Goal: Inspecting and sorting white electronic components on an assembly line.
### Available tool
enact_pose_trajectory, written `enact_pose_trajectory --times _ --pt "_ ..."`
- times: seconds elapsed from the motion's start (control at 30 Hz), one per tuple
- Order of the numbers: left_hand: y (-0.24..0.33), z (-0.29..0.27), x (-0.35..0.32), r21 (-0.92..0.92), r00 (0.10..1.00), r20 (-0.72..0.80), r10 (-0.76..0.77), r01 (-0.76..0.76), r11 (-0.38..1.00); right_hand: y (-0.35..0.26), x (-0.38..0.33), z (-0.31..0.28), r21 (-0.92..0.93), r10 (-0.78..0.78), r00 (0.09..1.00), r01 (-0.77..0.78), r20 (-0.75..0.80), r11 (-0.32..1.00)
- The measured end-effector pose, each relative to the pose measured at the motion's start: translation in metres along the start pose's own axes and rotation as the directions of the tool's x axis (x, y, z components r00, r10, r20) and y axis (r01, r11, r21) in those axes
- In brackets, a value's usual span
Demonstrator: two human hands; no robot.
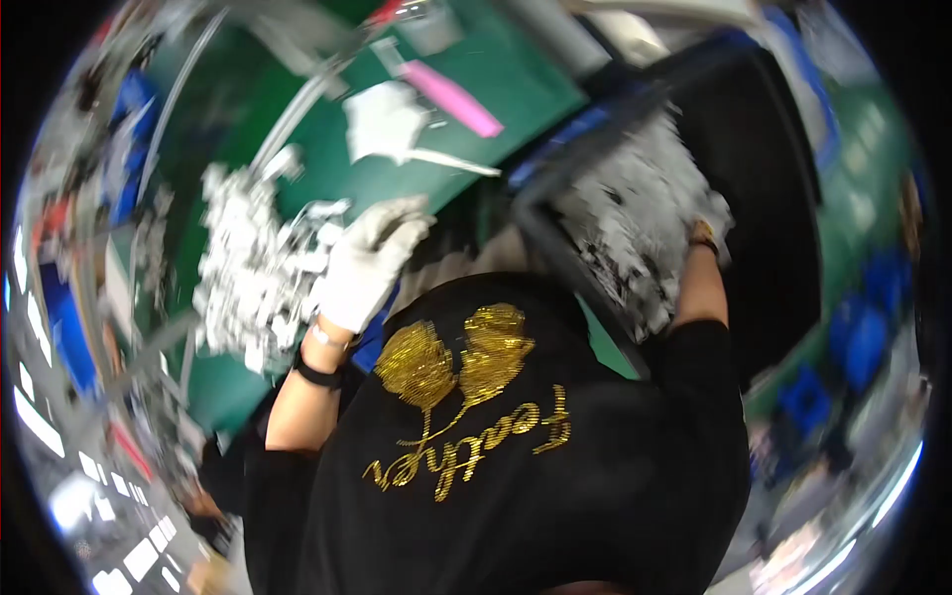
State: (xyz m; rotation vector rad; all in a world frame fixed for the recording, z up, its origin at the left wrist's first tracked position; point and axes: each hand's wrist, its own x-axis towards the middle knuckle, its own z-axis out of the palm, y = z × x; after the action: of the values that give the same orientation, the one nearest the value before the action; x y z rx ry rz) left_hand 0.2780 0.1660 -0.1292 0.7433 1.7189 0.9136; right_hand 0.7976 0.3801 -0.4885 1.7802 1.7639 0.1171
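Note:
My left hand (372, 263) wears a white glove and hovers at the green table's edge, beside a heap of small white pieces (243, 263). Its fingers are loosely curled with a gap between them, and nothing shows in them. On the right, my right hand (710, 216) reaches into a black bin (764, 218), at the edge of a mass of grey-white pieces (635, 188). Motion blur and the pieces hide its fingers, so whether it grips anything cannot be told. The kind of the pieces is too blurred to make out.
On the green table (476, 74) lie a pink-handled tool (454, 99) and a crumpled white item (385, 121) with a thin white strip (456, 162) beside it. A pale translucent container (432, 28) stands at the far edge. Blue objects (858, 332) lie at the right.

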Motion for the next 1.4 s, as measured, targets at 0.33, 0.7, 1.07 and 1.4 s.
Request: enact_pose_trajectory --times 0.33,0.7,1.07,1.4 --pt "-0.119 -0.066 -0.057 -0.129 0.936 -0.316 -0.155 0.12 0.984 0.039 0.058 -0.033 0.441 0.349 0.932 -0.357 0.102 0.824" --pt "-0.116 -0.246 0.054 0.54 0.558 -0.775 0.295 0.345 0.767 -0.172 -0.22 -0.47 0.723 -0.019 0.742 0.646 -0.67 -0.246" --pt "-0.145 -0.275 0.037 0.596 0.682 -0.666 0.302 0.244 0.765 -0.488 -0.33 -0.486 0.603 -0.747 0.408 0.798 -0.525 0.012" --pt "-0.169 -0.271 0.046 0.598 0.707 -0.678 0.199 0.375 0.709 -0.604 -0.341 -0.477 0.475 -0.768 0.473 0.843 -0.432 0.252"
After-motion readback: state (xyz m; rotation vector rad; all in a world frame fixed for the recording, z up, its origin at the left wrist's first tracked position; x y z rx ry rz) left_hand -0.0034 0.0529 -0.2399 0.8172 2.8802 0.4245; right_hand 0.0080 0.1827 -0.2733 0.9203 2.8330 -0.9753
